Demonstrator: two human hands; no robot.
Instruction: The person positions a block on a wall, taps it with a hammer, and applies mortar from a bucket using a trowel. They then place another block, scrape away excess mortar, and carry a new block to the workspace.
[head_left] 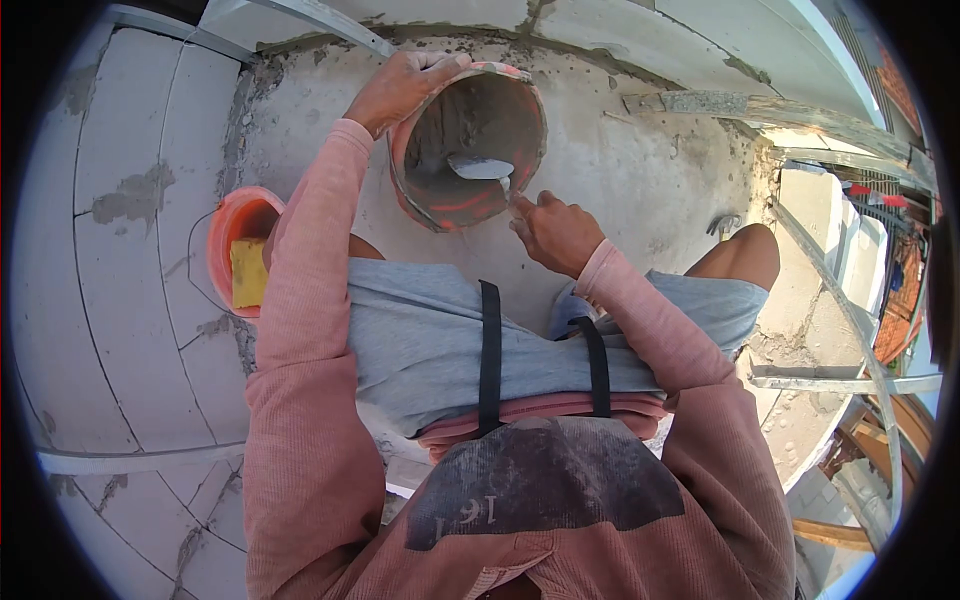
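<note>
A mortar-stained bucket [398, 165] with reddish walls stands on the concrete floor in front of me, tilted so that I see into it. My left hand [405, 88] grips its upper left rim, fingers over the edge. In my right hand [556, 232], closed around the handle, is a trowel [482, 168]. Its pale metal blade reaches inside the bucket, over the grey mortar [470, 120] that coats the inner wall. Most of the trowel's handle is hidden by my fingers.
At my left stands a smaller orange bucket [222, 250] with a yellow sponge-like block [248, 272] in it. Block walls [125, 250] rise on the left and at the back. Metal bars [780, 108] cross on the right, near a hammer-like tool [722, 226] by my knee.
</note>
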